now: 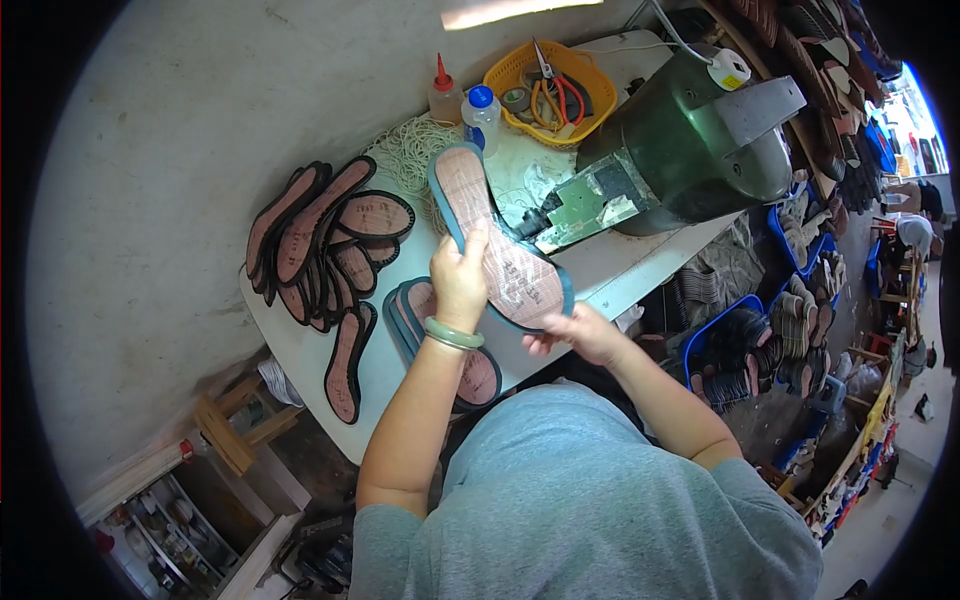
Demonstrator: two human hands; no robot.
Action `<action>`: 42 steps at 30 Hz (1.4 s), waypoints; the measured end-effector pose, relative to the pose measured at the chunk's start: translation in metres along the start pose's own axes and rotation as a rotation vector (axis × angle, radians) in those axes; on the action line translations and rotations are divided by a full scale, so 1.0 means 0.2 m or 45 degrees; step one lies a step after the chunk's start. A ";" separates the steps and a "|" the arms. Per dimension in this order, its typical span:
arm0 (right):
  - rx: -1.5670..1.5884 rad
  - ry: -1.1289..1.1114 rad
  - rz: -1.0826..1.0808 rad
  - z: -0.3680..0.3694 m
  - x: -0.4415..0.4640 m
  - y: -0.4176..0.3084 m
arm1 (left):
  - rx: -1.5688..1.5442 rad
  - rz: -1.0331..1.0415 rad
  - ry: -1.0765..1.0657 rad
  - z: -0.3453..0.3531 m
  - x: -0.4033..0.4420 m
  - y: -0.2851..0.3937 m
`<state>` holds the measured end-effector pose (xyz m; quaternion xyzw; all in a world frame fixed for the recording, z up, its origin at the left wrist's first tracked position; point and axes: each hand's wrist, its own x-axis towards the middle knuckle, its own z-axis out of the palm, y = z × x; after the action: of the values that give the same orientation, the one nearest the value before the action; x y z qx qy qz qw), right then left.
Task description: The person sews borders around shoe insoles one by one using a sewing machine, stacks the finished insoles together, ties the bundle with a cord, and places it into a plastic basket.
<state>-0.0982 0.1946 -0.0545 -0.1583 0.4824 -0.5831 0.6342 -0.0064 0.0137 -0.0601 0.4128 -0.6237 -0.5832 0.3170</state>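
A shoe sole (520, 275) with a pinkish checked face and blue-grey edge is held up over the table, beside the green machine's head (590, 208). My left hand (460, 280), with a jade-like bangle at the wrist, grips it near the middle, thumb on top. At its lower right end, my right hand (575, 335) pinches the edge. Below my left forearm lie several similar blue-edged soles (480, 378), partly hidden by the arm. A pile of black-edged soles (325, 235) spreads over the table's left side.
The white table (625, 275) bears a yellow basket (500, 72) with scissors and pliers, a red-capped bottle (446, 100), a blue-capped bottle (481, 125) and tangled cord (405, 155). Blue bins (690, 345) of footwear stand on the right. People are in the far right background.
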 end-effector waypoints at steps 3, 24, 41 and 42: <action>-0.007 -0.041 0.066 0.05 0.02 0.02 | -0.122 -0.249 -0.018 -0.03 0.02 -0.02; -0.267 0.384 -0.055 0.15 0.22 -0.20 | 0.521 -0.100 -0.806 -0.24 0.13 0.33; -0.496 0.277 -0.165 0.16 -0.12 0.15 | 0.879 -0.091 -0.383 -0.14 -0.07 0.33; -0.504 0.306 -0.201 0.14 -0.10 0.15 | 0.919 -0.031 -0.339 -0.14 -0.06 0.33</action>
<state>-0.0559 0.2115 -0.0553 -0.2463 0.6454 -0.5396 0.4813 0.0137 0.0108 0.0087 0.4258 -0.8197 -0.3784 0.0605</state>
